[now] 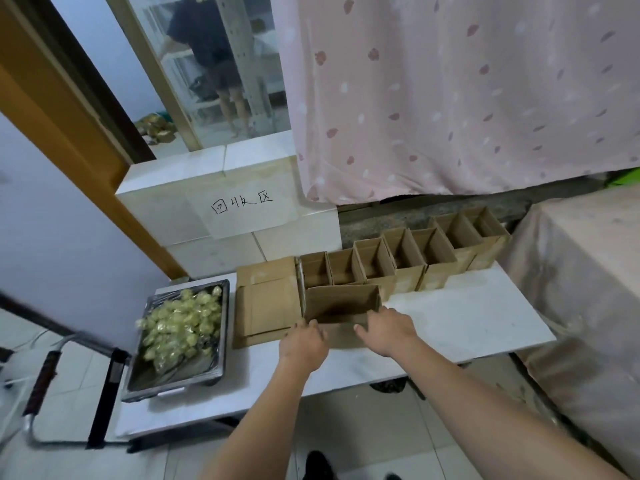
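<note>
Cardboard box [341, 301] half-formed, I judge; my left hand [304, 342] and right hand [389, 329] grip near wall. Next, likely: square it, join row [405, 268].

Your cardboard box [341, 303] is plain brown and open at the top, its inside in shadow. It stands upright on the white bench [467, 317], touching the row of open boxes [405, 258] behind it, with flattened cardboard [266, 303] just to its left.
</note>
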{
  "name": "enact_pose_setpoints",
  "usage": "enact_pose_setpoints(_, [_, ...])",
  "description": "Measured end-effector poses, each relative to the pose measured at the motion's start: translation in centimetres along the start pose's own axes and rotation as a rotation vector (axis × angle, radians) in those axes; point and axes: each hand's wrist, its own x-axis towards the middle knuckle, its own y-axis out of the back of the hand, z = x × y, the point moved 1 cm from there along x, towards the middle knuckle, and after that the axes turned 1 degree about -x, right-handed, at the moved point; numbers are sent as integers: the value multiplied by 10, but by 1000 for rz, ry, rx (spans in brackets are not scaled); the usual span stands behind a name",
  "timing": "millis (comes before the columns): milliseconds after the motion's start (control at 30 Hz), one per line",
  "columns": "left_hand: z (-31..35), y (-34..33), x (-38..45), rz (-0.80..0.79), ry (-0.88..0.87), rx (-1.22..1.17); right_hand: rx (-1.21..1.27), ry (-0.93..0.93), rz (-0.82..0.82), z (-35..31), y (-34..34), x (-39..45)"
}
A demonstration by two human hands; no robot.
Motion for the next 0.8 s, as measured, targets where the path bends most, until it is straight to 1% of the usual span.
enact_pose_setpoints(100, [-5,-1,5,-20,15,-10,11,-5,-19,5,-4,8])
enact_pose_setpoints(233, [-9,-1,23,-42,32,37,3,-49,-38,12,-10,22])
enact_pose_setpoints(333, [-16,0,40,-55,50,10,4,-105,-8,16,-10,35])
enact_pose_setpoints(467, [-22,1,66,-60,31,-152,169,-170,38,17,-8,49])
enact_pose_setpoints(567, [-24,1,86,0,33,-325,260,-263,20,18,-8,62])
enact_pose_setpoints(700, [-29,-6,107,-6,124,-481,337,-413,-64,21,-15,78])
enact_pose_setpoints(800, [-31,-18,117,-60,198,-532,292,-433,-157,23,-25,85])
